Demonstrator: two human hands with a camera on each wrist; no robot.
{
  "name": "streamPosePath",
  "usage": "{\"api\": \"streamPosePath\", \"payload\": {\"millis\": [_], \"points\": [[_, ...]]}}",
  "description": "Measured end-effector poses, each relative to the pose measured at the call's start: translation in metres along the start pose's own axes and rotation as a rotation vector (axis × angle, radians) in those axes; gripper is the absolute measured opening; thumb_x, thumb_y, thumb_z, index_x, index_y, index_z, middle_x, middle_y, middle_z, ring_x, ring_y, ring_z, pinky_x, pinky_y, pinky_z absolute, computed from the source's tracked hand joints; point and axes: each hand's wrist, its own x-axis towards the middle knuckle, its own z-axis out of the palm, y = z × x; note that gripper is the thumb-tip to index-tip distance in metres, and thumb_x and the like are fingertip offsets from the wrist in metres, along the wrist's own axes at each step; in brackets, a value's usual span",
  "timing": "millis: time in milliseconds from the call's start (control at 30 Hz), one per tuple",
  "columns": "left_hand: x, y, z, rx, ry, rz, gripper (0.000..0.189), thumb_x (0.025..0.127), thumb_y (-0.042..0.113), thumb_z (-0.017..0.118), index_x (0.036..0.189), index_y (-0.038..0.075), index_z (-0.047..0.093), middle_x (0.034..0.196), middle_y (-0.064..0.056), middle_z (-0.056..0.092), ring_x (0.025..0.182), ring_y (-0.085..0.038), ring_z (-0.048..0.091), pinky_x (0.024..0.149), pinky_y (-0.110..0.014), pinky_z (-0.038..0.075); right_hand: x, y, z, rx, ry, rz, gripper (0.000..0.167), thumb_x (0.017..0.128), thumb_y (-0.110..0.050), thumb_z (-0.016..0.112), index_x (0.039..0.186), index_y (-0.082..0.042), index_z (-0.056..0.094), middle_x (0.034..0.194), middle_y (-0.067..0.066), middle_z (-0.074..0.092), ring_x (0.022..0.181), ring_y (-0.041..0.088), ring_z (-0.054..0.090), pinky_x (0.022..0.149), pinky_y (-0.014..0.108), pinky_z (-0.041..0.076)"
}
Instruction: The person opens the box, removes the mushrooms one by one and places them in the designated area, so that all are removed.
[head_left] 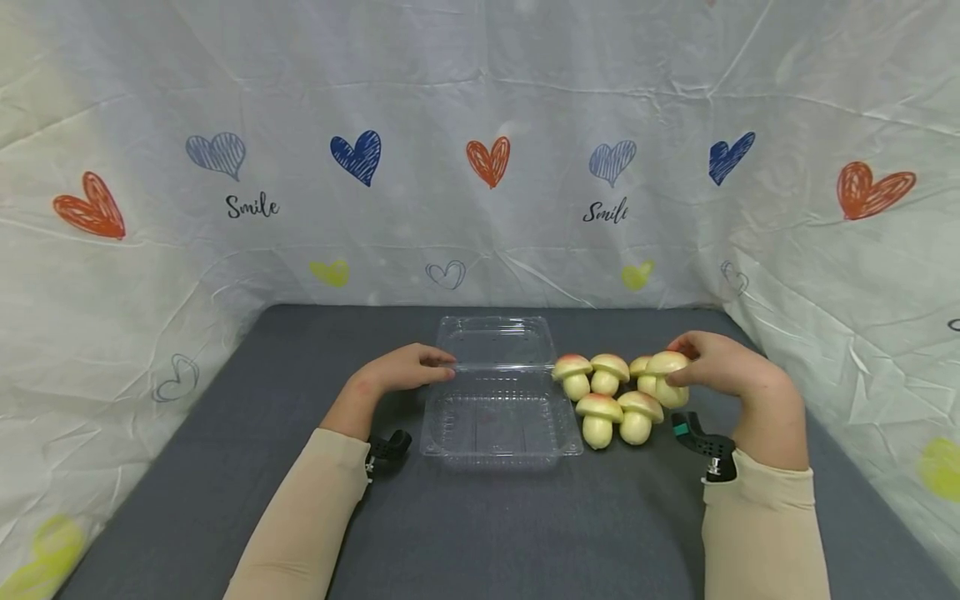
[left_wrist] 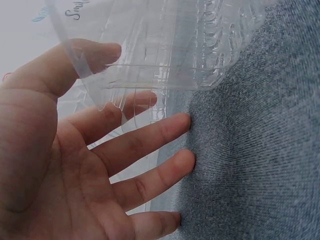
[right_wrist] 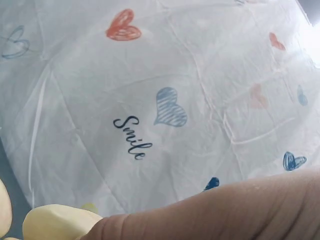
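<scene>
A clear plastic clamshell container [head_left: 501,454] lies with its lid [head_left: 491,340] folded back. At the container's left side, near the hinge, is my left hand [head_left: 405,367]. In the left wrist view its thumb and fingers are spread and fairly straight, with the plastic edge [left_wrist: 150,75] by the thumb and index finger. My right hand [head_left: 723,364] pinches a pale yellow toy mushroom [head_left: 667,363] with a reddish cap, at the right end of a group. Part of a mushroom [right_wrist: 55,222] shows beside the thumb [right_wrist: 210,215] in the right wrist view.
Several similar mushrooms [head_left: 598,408] stand in two rows just right of the container. A dark grey cloth [head_left: 525,533] covers the table. White sheeting [head_left: 420,208] printed with hearts and "Smile" encloses the back and sides.
</scene>
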Motion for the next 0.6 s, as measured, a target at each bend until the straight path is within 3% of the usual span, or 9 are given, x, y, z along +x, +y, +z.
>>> {"api": "streamPosePath", "payload": {"millis": [400, 600], "points": [[-0.001, 0.001, 0.001, -0.002, 0.002, 0.003, 0.054, 0.103, 0.041, 0.062, 0.148, 0.012, 0.057, 0.149, -0.009, 0.054, 0.137, -0.031, 0.051, 0.111, -0.052, 0.043, 0.002, 0.017, -0.002, -0.013, -0.049, 0.08, 0.059, 0.092, -0.027, 0.076, 0.129, 0.014, 0.055, 0.123, 0.027, 0.058, 0.11, 0.041, 0.057, 0.088, 0.054, 0.051], [-0.001, 0.001, 0.001, -0.004, 0.002, 0.0, 0.054, 0.103, 0.041, 0.063, 0.148, 0.012, 0.057, 0.149, -0.009, 0.055, 0.136, -0.032, 0.051, 0.111, -0.053, 0.043, 0.0, 0.026, -0.005, 0.017, -0.116, 0.159, 0.06, 0.093, -0.028, 0.074, 0.132, 0.013, 0.053, 0.114, 0.019, 0.062, 0.102, 0.033, 0.058, 0.081, 0.048, 0.052]]}}
